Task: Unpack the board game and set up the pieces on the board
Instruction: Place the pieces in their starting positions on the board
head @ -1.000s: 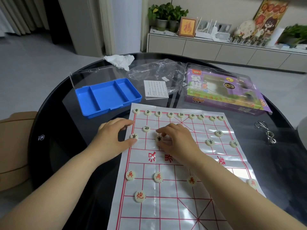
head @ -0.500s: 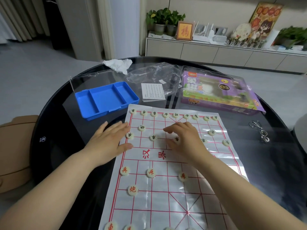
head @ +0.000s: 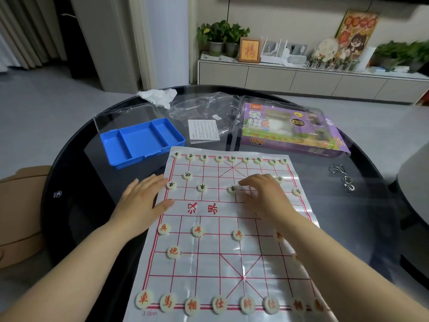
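At the left, the blue tray [head: 141,140] sits on the worktop [head: 76,205] with no pieces showing in its compartments, so we judge the unpacking done. Our left hand [head: 141,201] lies flat with straight fingers on the left edge of the board [head: 209,270], holding nothing, its fingertips just beside the leftmost black soldier [head: 171,185]. On the board itself, the far black row [head: 219,158] looks complete along the top line, and a black cannon [head: 187,175] stands on each side. The near red row [head: 219,304] fills the bottom line, with red soldiers [head: 197,230] and a red cannon [head: 173,252] in between. Our right hand [head: 267,196] hovers low over the black soldier line with fingers bent, one fingertip touching or just beside the middle black soldier [head: 232,188]. We cannot tell whether it grips a piece beneath. Our right forearm [head: 336,263] hides a few spots, so we judge that little is left beyond straightening the last soldiers.
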A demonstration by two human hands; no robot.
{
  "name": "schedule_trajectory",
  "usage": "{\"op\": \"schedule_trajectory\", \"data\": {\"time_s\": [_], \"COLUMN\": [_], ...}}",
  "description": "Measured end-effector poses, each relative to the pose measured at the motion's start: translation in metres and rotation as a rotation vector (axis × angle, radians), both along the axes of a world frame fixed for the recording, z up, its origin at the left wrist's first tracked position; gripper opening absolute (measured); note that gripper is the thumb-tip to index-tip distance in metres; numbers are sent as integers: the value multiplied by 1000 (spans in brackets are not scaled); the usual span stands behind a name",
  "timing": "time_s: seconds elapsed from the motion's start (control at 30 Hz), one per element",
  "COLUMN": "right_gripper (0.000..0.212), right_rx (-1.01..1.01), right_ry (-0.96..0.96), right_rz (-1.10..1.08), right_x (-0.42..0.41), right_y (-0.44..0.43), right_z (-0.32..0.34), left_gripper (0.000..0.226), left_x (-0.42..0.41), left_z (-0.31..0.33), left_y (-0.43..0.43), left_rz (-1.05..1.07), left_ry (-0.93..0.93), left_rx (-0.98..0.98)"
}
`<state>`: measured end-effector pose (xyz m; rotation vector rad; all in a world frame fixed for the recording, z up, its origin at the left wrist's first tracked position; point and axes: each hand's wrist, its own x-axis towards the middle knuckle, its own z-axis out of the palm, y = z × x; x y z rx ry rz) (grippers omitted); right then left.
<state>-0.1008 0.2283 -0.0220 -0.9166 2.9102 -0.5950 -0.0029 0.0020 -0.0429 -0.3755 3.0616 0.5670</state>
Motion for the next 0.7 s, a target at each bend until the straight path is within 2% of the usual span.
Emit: {"op": "schedule_trajectory", "data": {"time_s": [0.17, 0.37, 0.57, 0.7], "right_gripper": [39, 33, 35, 32], "right_rx": [51, 78, -4, -66], "right_ry": [20, 50, 26, 5], "right_rz": [6, -17, -46, -157], "right_x": [-1, -6, -10, -22], "right_y": [-20, -21, -8, 24], "right_z": [-7, -9, -3, 6], "left_gripper": [57, 58, 61, 60], "left_x": [-1, -1, -1, -2], "left_z": [1, 1, 1, 1], "left_y": [1, 0, 0, 1], "left_rz": [12, 18, 32, 37], "left_ry": [-9, 6, 8, 10], "left_rx": [-19, -12, -4, -6]}}
